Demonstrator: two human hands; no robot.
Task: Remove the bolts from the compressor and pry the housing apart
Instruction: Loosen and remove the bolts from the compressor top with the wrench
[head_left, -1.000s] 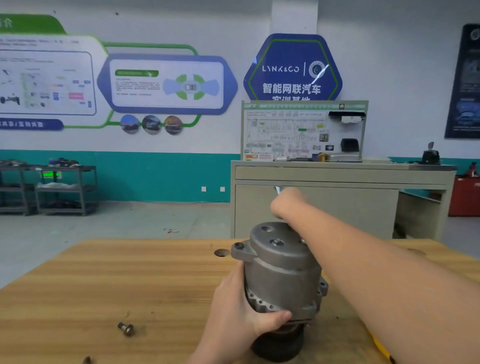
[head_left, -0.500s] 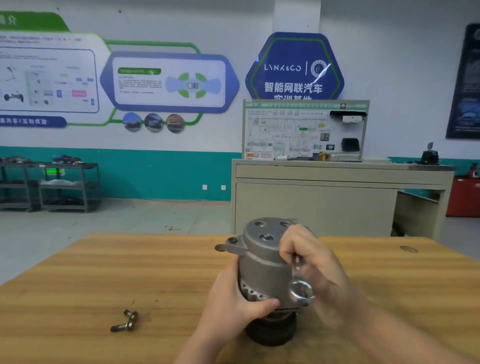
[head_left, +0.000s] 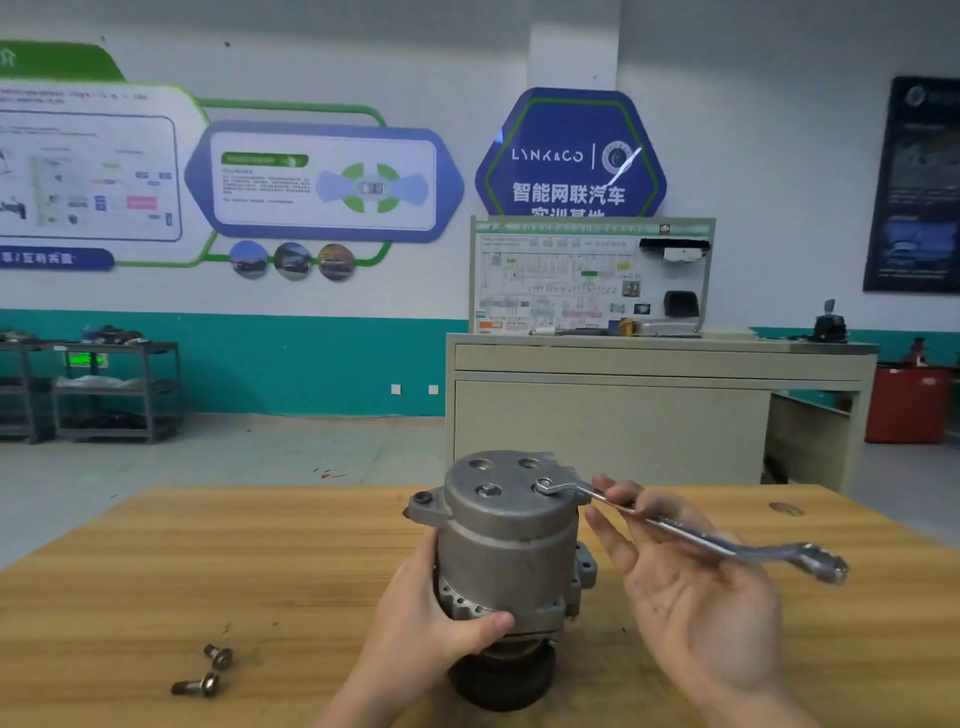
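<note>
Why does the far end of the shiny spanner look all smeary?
In the head view, the spanner blurs at its outer ring end, likely from motion; the right hand holding it is soft too, while the compressor and the left hand gripping it look sharper.

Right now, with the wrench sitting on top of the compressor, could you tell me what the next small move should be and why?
Probably swing the wrench handle to loosen that top bolt. Its ring end sits over the bolt on the compressor, the right hand holds the shaft in its fingers, and the left hand grips the body. Two removed bolts already lie on the table.
</note>
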